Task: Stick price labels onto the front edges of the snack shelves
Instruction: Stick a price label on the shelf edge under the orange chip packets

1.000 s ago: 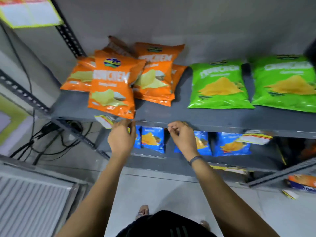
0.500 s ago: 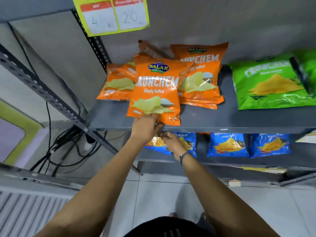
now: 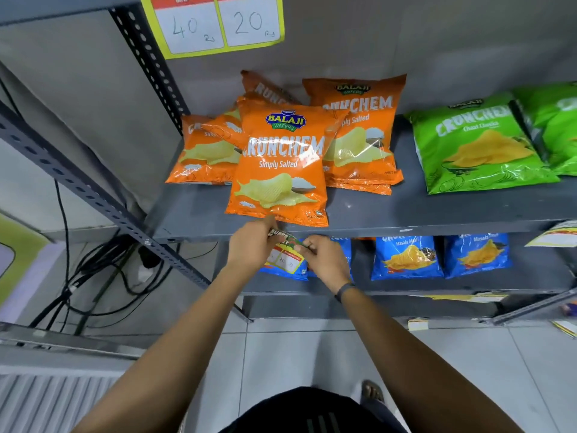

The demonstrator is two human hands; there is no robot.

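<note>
Left hand (image 3: 249, 245) and right hand (image 3: 324, 260) each pinch closed on one price label (image 3: 285, 259), held between them just below the front edge of the grey shelf (image 3: 390, 214). Above the grip, an orange Simply Salted bag (image 3: 278, 170) lies at that edge. Green bags (image 3: 477, 148) lie farther right; blue bags (image 3: 406, 256) sit on the shelf beneath.

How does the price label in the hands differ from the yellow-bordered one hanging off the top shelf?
The small yellow-bordered price label is pinched between the left hand and right hand, just below the grey shelf edge, tilted and not yet stuck on. The large yellow-bordered price label on the top shelf hangs flat and fixed. Its handwritten 40 and 20 read clearly; the held label's writing is too small to read. Both have red-topped white panels.
</note>
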